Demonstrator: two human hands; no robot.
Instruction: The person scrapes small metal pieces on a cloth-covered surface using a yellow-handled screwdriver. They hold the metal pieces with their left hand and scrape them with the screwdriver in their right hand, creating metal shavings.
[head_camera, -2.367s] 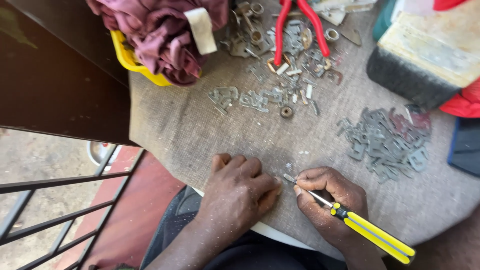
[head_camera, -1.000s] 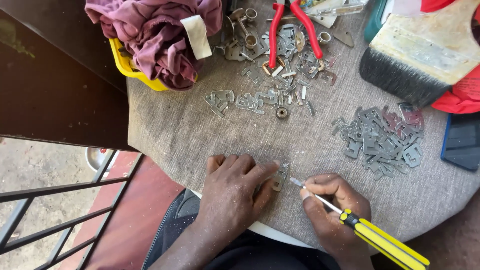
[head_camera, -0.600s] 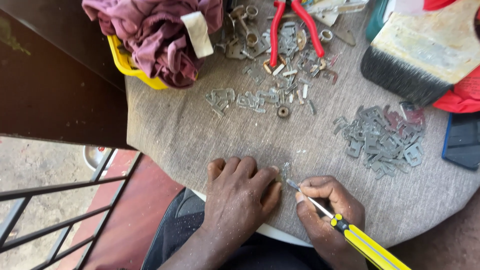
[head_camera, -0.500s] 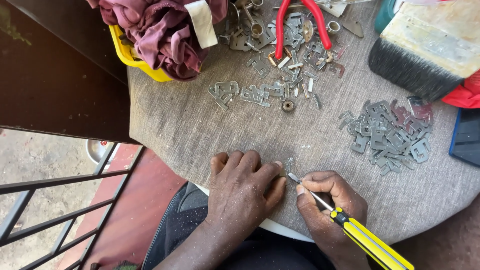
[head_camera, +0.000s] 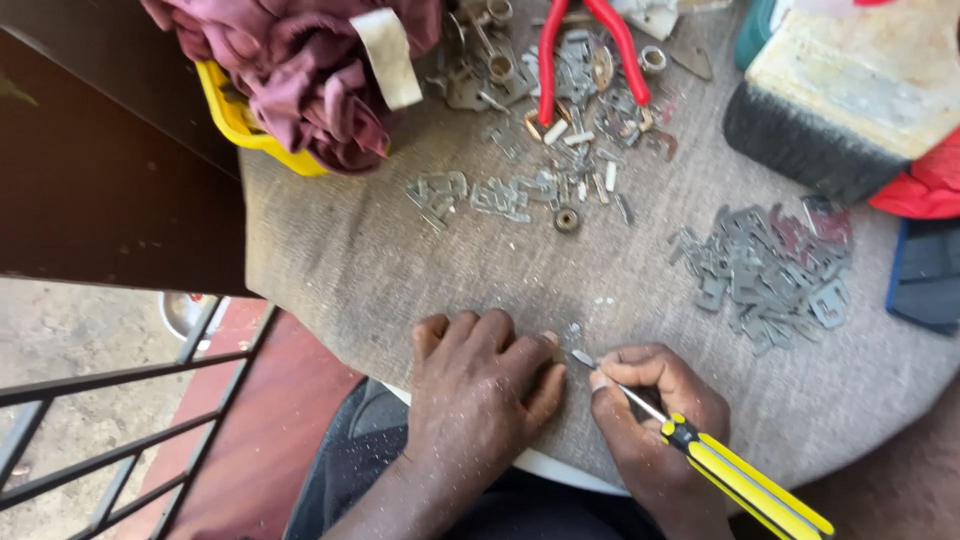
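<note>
My left hand (head_camera: 478, 390) lies palm down on the grey cloth of the round table (head_camera: 380, 260), fingers together, pressing on something small that its fingers hide. My right hand (head_camera: 650, 420) grips a yellow-and-black-handled screwdriver (head_camera: 740, 478); its metal tip (head_camera: 582, 357) points at the spot just beside my left fingertips. A few tiny metal bits (head_camera: 574, 328) lie right above the tip.
A pile of flat grey metal pieces (head_camera: 770, 270) lies at the right, more scattered pieces and a washer (head_camera: 566, 219) in the middle. Red-handled pliers (head_camera: 585, 45), a maroon cloth (head_camera: 300, 70) over a yellow tub (head_camera: 228, 110), and a large brush (head_camera: 830, 100) sit at the far edge. A railing (head_camera: 90, 420) stands at the left.
Both hands stay at the same spot near the table's front edge; the screwdriver tip has shifted slightly against the left fingertips. The view has wobbled a little.
</note>
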